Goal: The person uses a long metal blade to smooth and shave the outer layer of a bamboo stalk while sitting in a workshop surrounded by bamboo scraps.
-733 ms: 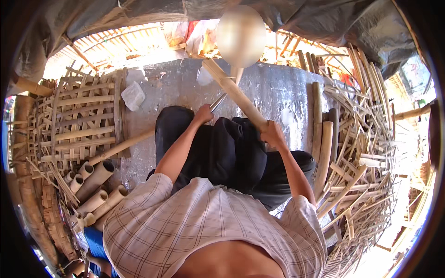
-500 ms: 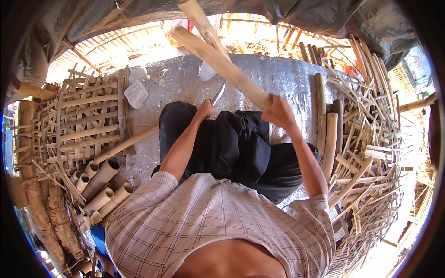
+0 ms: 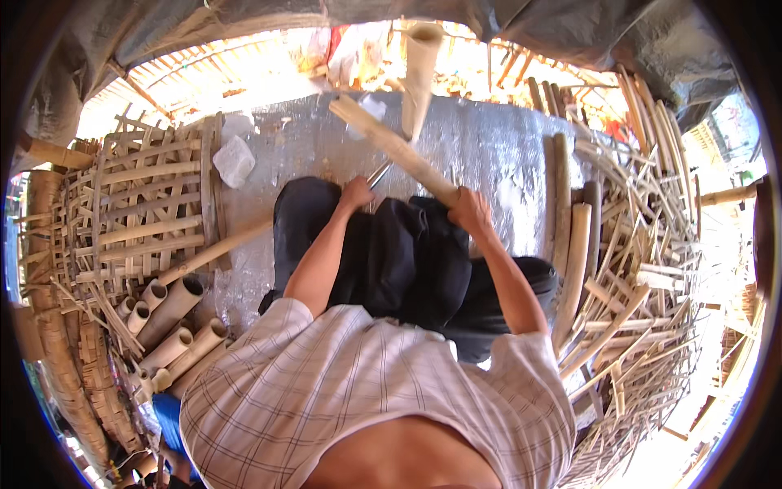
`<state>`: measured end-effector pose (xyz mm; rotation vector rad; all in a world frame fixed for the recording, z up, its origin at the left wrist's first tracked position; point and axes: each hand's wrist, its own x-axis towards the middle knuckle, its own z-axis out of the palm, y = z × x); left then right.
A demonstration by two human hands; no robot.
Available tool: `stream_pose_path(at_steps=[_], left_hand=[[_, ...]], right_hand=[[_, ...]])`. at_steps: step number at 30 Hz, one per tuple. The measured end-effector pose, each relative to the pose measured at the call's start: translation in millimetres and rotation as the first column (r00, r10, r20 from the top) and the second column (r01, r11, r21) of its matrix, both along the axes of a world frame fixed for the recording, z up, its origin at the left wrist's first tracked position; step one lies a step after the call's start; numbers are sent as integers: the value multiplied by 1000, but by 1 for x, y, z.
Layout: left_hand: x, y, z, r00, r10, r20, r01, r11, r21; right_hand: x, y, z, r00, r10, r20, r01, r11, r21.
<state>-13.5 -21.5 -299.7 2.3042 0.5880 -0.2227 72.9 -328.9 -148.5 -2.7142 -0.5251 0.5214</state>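
My left hand (image 3: pixel 356 194) is closed around the handle of a knife (image 3: pixel 380 174), its narrow blade pointing up and to the right above my lap. My right hand (image 3: pixel 471 210) grips the near end of a long pale bamboo piece (image 3: pixel 395 152), which slants away to the upper left and passes close to the blade tip. Just beyond that piece a second bamboo piece (image 3: pixel 419 85), rounded and wider at its far end, stands out away from me. Its lower end lies near the knife tip; whether they touch I cannot tell.
A silvery sheet (image 3: pixel 505 138) covers the ground ahead. To the left are a woven bamboo lattice (image 3: pixel 151 200), a whitish block (image 3: pixel 235 161), a bamboo pole (image 3: pixel 224 247) and several bamboo tubes (image 3: pixel 175 310). Bamboo poles (image 3: pixel 573 269) and a pile of split sticks (image 3: pixel 643 301) line the right.
My right hand has moved left and slightly nearer with its bamboo piece. The second bamboo piece has swung from leaning left to nearly upright, right of its former place. Both hands keep their grip.
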Motion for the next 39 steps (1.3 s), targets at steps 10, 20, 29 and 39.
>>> stream_pose_path(at_steps=[10,20,29,39], left_hand=[[13,-2,11,995,102,5,-102,993,-52],[7,1,-4,999,48,1,-48,996,-82],[8,11,-17,997,81,-15,-80,996,48],[12,9,-9,995,88,-45,-87,996,36]], right_hand=[[18,31,30,976,77,-203,-63,995,74],[-5,62,170,902,118,416,-325,820,472],[-2,3,-9,993,-37,-108,39,999,20],[-3,9,60,998,52,-34,-45,986,160]])
